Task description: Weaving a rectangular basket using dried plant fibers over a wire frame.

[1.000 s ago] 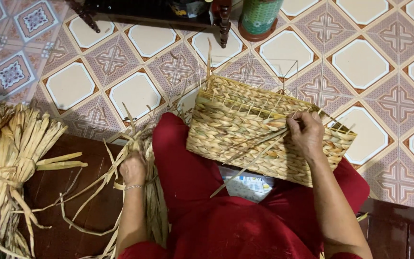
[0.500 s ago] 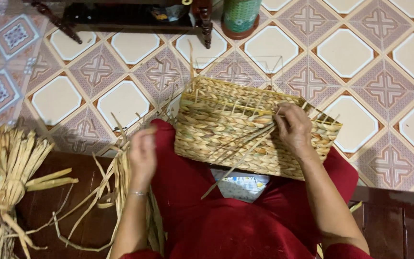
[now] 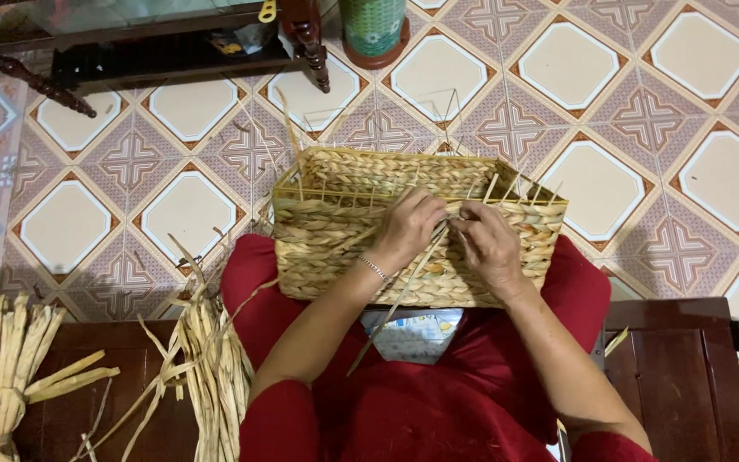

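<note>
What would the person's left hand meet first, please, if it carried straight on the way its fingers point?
The left hand points up and right across the woven basket. It would probably meet the right hand first, close beside it at the thin straw, though depth is unclear.

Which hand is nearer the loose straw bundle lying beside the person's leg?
Left. The left hand works on the woven basket, on the side of the straw bundle; the right hand sits farther across.

basket (image 3: 361, 222) on red lap, half-woven, stakes upright at rim | left hand (image 3: 408, 227) and right hand (image 3: 489, 244) meet on basket's near wall, pinching strand (image 3: 399, 295) | straw bundle (image 3: 211, 376) left of basket | vase (image 3: 373, 27) beyond basket on tiled floor (image 3: 190, 210)
</note>
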